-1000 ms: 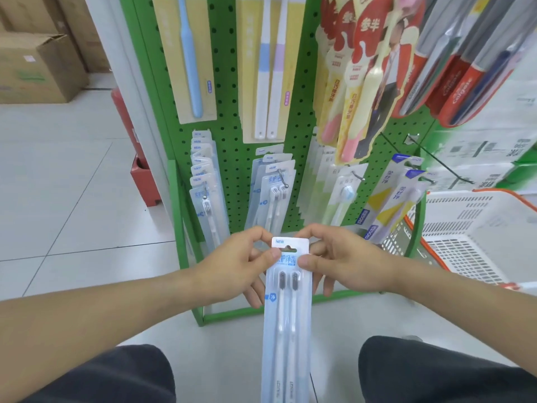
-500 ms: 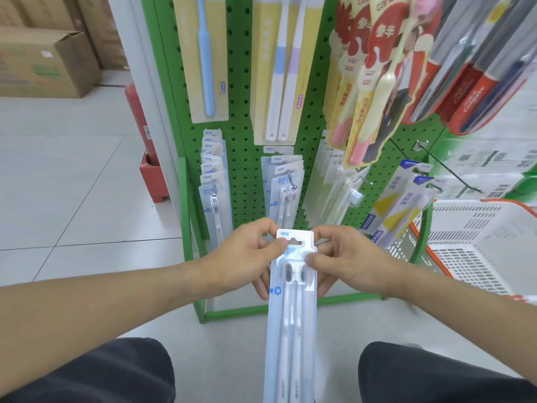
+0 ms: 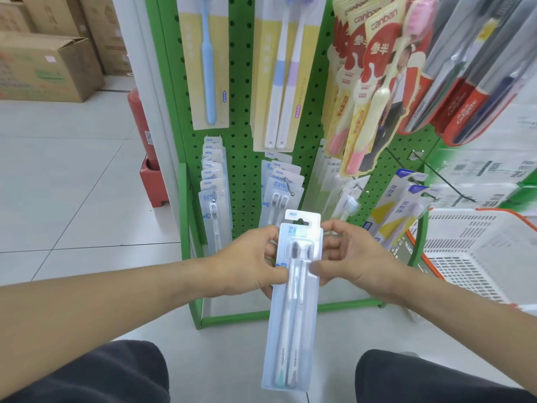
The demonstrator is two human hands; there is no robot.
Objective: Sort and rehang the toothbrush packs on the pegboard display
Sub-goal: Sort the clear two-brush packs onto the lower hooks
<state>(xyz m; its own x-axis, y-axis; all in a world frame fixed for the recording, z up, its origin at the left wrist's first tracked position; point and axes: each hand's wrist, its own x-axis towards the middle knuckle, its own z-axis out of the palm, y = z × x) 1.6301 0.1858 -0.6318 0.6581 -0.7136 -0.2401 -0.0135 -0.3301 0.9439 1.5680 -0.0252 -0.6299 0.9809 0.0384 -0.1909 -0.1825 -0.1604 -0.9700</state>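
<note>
I hold a pale blue two-brush toothbrush pack [image 3: 290, 321] upright in front of the green pegboard [image 3: 241, 158]. My left hand [image 3: 247, 263] pinches its left edge near the top. On the other edge my right hand [image 3: 351, 257] pinches the pack at the same height. The pack's hang hole is above my fingers. Directly behind it a peg carries several matching twin packs [image 3: 280, 187]. Another peg to the left holds several single-brush packs [image 3: 213, 187].
Yellow-card brushes [image 3: 203, 62] and red canban packs [image 3: 374, 82] hang higher up. An empty hook [image 3: 441, 175] juts out at the right above a white and orange basket [image 3: 479, 248]. Cardboard boxes [image 3: 43, 65] stand far left, and a red fire extinguisher stand [image 3: 151, 175] sits beside the rack.
My hands slid down the pack's sides, so its top with the hang hole now shows above my fingers. The view shifted slightly, moving the rack rightward in frame.
</note>
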